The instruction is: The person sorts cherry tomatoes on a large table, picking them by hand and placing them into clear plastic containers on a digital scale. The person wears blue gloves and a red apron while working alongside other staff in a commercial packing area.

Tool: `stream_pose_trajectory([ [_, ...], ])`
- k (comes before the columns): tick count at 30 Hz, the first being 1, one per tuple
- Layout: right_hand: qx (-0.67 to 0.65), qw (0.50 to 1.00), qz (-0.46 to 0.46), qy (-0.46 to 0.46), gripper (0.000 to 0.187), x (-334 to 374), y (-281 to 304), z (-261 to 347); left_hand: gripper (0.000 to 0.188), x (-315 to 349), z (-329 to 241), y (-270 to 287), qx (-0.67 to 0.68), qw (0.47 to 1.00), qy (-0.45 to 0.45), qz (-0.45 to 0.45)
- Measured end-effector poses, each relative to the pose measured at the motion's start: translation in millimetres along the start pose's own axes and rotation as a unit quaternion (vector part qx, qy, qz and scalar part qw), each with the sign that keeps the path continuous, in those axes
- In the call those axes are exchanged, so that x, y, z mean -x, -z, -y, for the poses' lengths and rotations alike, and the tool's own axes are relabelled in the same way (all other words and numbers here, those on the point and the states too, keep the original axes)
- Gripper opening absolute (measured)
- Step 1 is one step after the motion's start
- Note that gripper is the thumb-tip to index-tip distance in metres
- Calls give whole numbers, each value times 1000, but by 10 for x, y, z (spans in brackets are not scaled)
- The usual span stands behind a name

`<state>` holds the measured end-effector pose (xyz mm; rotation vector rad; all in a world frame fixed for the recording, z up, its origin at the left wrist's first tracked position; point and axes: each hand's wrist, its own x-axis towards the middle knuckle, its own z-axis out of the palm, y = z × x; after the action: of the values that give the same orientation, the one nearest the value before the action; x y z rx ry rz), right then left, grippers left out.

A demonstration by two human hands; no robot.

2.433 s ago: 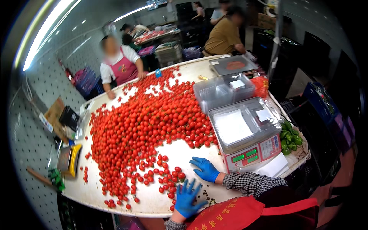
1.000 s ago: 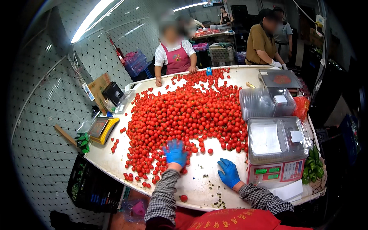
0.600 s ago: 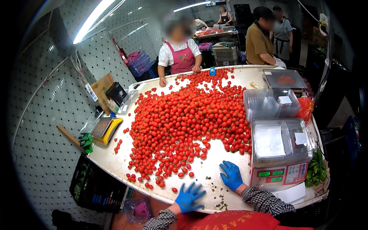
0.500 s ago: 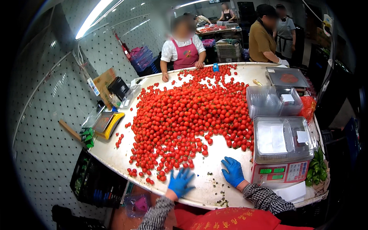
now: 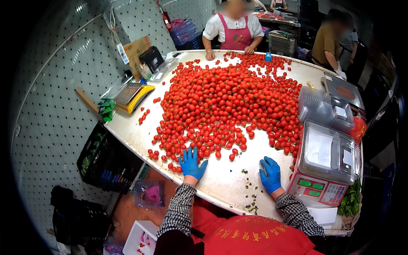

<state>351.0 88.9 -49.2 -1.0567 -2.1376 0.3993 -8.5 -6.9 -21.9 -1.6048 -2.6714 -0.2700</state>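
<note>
Head view: left hand (image 5: pixel 192 164), blue-gloved, open, fingers spread, just beside the heaped cherry tomatoes (image 5: pixel 225 97) on the pale worktop (image 5: pixel 212 183). Right hand (image 5: pixel 270 175) open, empty, near the scale (image 5: pixel 329 192). Risk: a hard sweep could roll smooth, rounded tomatoes off the near edge; heavy pressing might split glossy skins.

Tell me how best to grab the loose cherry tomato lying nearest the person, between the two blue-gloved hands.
Probably pinch this cherry tomato lightly around its rounded sides, coming from above and the person's side: white tabletop borders it there, while other tomatoes crowd its far side.
</note>
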Motion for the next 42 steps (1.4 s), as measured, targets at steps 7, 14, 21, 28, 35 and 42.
stream_pose_trajectory([
  [7, 3, 1000, 2, 2, 43, 0, 5, 29, 81, -55, 34, -51, 10, 999, 6, -34],
  [14, 16, 1000, 11, 2, 42, -11, 9, 69, 72, -49, 103, -129, 28, 998, 0, -59],
  [21, 27, 999, 20, -6, 41, -11, 6, 85, 67, -32, 100, -122, 39, 997, 1, -73],
  [28, 40, 999, 30, -1, 44, -20, 15, 116, 59, -82, 138, -66, 107, 985, -5, -137],
  [35, 44, 998, 51, -11, 44, -61, 43, 174, 46, -1021, 95, 180, 115, 981, -14, -153],
  [42, 49, 998, 49, 5, 45, -135, 96, 186, 39, -2396, -115, 55, 95, 960, -86, -249],
])
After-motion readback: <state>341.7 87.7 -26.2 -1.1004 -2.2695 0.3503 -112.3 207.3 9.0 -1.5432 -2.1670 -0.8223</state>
